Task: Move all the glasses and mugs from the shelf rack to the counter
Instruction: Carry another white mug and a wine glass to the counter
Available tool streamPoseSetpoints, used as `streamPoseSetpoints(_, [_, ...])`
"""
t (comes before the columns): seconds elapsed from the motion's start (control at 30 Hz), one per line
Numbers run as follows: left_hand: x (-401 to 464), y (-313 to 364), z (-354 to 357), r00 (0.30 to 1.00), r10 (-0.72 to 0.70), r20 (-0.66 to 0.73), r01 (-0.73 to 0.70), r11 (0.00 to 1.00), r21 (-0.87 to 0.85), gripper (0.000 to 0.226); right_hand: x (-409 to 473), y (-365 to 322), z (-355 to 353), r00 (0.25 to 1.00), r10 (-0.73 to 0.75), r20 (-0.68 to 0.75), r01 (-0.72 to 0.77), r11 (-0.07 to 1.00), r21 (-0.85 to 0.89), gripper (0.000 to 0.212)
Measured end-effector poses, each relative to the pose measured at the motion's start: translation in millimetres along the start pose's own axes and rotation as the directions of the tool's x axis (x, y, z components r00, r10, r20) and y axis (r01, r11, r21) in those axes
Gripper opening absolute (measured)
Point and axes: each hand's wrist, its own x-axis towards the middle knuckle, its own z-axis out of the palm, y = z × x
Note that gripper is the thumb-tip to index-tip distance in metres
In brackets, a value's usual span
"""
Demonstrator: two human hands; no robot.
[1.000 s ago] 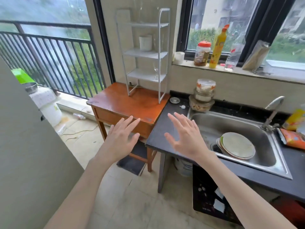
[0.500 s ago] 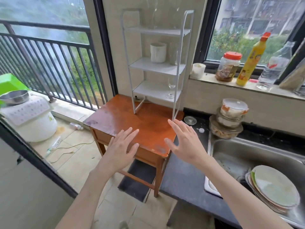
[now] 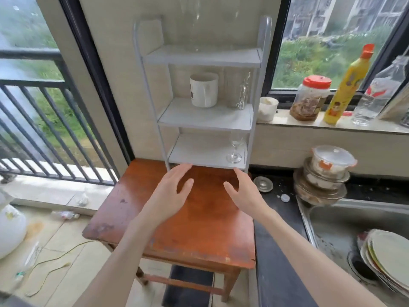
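Shelf rack (image 3: 205,111), three tiers, standing at the far edge of a wooden table (image 3: 188,218). Middle tier: a white mug (image 3: 204,89) with a clear glass mug (image 3: 238,90) just beside it at 3 o'clock. Bottom tier: a stemmed wine glass (image 3: 235,149) near the right front post. Top tier: faint clear stemware (image 3: 197,23), cut off by the upper frame edge, so its number cannot be told.

Left hand (image 3: 170,193) and right hand (image 3: 243,191) hover above the table at 6 o'clock of the rack, palms turned toward each other, fingers straight and spread, holding nothing. The left fingertips lie just below the bottom tier's front edge.

Step judged in hand: the approach, with nothing yet lifted from the rack. The next move calls for reaching into a tier, probably for the wine glass as the nearest piece, taking it by bowl or stem without knocking the post, and carrying it toward the dark counter (image 3: 278,251) at 3 o'clock of the table.

The glassware is transparent and blurred, so its outlines are uncertain. The sink (image 3: 327,222) crowds the counter's free surface.
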Motion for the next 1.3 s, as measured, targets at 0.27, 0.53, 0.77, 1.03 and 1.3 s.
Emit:
streamPoseSetpoints(0.27, [94.7, 3.8, -10.2, 0.997, 0.011, -0.078, -0.035, 0.948, -0.316, 0.037, 76.9, 7.9, 13.2, 0.97, 0.23, -0.081, -0.204, 0.947, 0.249, 0.076])
streamPoseSetpoints(0.53, [181.0, 11.8, -4.1, 0.988, -0.049, -0.148, -0.018, 0.908, -0.42, 0.038, 125.9, 7.5, 27.2, 0.918, 0.291, -0.269, -0.138, 0.871, 0.471, 0.077])
streamPoseSetpoints(0.77, [219.8, 30.3, -9.2, 0.981, -0.142, -0.136, 0.058, 0.87, -0.49, 0.048, 147.2, 3.9, 31.1, 0.874, 0.315, -0.371, -0.021, 0.785, 0.619, 0.047])
streamPoseSetpoints(1.03, [246.7, 35.2, -3.8, 0.981, -0.149, -0.121, 0.051, 0.81, -0.585, 0.035, 166.4, 10.3, 27.3, 0.824, 0.325, -0.464, 0.067, 0.757, 0.649, 0.03])
streamPoseSetpoints(1.3, [251.0, 45.3, 7.2, 0.971, -0.223, -0.088, 0.124, 0.78, -0.614, 0.023, 150.0, 11.3, 30.0, 0.883, 0.242, -0.401, 0.062, 0.788, 0.612, 0.046])
